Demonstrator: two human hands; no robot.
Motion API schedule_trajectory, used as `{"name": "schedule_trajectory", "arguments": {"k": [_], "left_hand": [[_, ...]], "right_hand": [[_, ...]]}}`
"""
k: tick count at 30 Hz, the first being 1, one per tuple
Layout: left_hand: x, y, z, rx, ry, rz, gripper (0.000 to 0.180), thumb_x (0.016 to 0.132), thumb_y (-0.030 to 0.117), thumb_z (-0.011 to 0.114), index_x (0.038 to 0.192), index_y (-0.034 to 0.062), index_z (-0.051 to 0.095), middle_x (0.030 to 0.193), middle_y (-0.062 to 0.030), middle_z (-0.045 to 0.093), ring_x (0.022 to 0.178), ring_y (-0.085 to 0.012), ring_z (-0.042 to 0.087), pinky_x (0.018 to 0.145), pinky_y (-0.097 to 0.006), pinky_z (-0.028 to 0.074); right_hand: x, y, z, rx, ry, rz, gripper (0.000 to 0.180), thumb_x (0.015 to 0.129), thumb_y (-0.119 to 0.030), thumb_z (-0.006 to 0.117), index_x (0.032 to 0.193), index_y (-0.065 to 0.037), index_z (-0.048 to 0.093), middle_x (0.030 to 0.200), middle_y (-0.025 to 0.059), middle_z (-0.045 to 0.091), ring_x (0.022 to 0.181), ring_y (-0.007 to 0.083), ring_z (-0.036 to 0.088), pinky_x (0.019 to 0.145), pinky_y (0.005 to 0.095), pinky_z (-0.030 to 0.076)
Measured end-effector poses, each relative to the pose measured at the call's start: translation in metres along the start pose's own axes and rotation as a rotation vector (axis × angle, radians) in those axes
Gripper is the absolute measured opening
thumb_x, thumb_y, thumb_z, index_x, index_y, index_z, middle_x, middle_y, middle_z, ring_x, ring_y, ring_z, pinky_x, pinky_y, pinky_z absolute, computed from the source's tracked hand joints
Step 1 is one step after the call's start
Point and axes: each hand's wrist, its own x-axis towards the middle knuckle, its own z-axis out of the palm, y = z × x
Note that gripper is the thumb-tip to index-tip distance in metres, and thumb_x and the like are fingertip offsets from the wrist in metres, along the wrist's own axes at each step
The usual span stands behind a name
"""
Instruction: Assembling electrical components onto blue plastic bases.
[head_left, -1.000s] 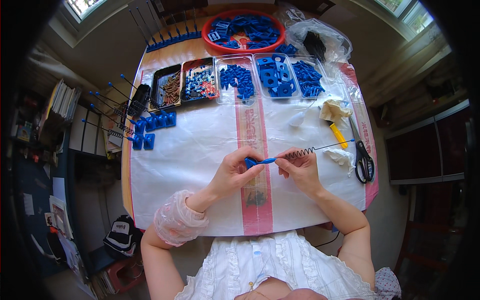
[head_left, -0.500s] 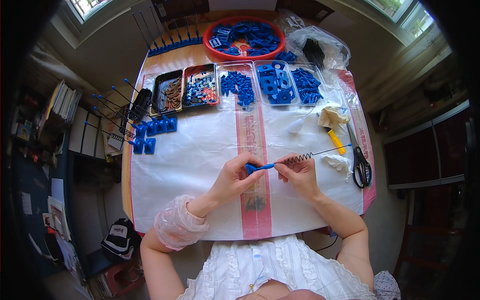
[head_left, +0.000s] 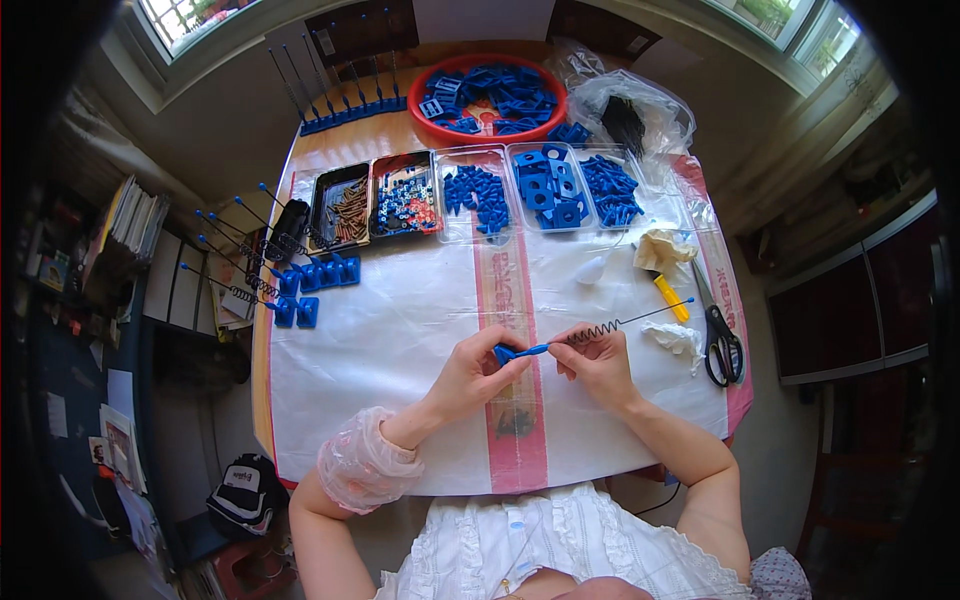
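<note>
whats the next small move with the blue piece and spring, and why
Probably push the spring rod further into the blue piece. The left hand pinches that piece, the right hand grips the coil, and the two look barely joined end to end.

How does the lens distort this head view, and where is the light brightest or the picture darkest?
Head view: fisheye bends the table edges outward and blackens the corners; daylight falls from the windows at the top, bright on the white sheet; the left hand and right hand look sharp; side shelves sit dim.
</note>
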Motion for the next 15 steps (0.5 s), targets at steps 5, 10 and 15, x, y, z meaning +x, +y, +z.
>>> {"name": "schedule_trajectory", "arguments": {"k": [5,10,15], "left_hand": [[-0.0005,0.0033,-0.0010,-0.007,-0.033,-0.031,0.012,0.097,0.010,0.069,0.106,0.0025,0.065,0.087,0.0028,0.060,0.069,-0.0006,0.052,0.056,-0.018,0.042],[-0.0007,0.0058,-0.0019,-0.033,-0.034,-0.068,0.014,0.095,0.010,0.072,0.104,0.0023,0.065,0.084,0.0027,0.061,0.066,-0.0001,0.051,0.056,-0.018,0.041],[0.0002,0.0042,-0.0015,-0.024,-0.029,-0.052,0.014,0.095,0.010,0.072,0.104,0.0024,0.065,0.083,0.0030,0.061,0.065,0.0000,0.051,0.055,-0.019,0.041]], "right_hand": [[-0.0010,-0.0013,0.0004,-0.014,0.001,0.001,0.007,0.091,-0.006,0.075,0.096,-0.001,0.075,0.077,0.0029,0.071,0.063,0.0070,0.064,0.052,0.0205,0.047],[-0.0012,-0.0013,0.0003,-0.035,-0.010,-0.002,0.007,0.091,-0.006,0.076,0.096,-0.001,0.074,0.077,0.0029,0.071,0.064,0.0070,0.064,0.051,0.0207,0.047],[-0.0003,-0.0024,0.0010,-0.019,0.000,0.002,0.007,0.091,-0.006,0.075,0.096,-0.001,0.074,0.077,0.0032,0.071,0.063,0.0071,0.064,0.051,0.0207,0.047]]}}
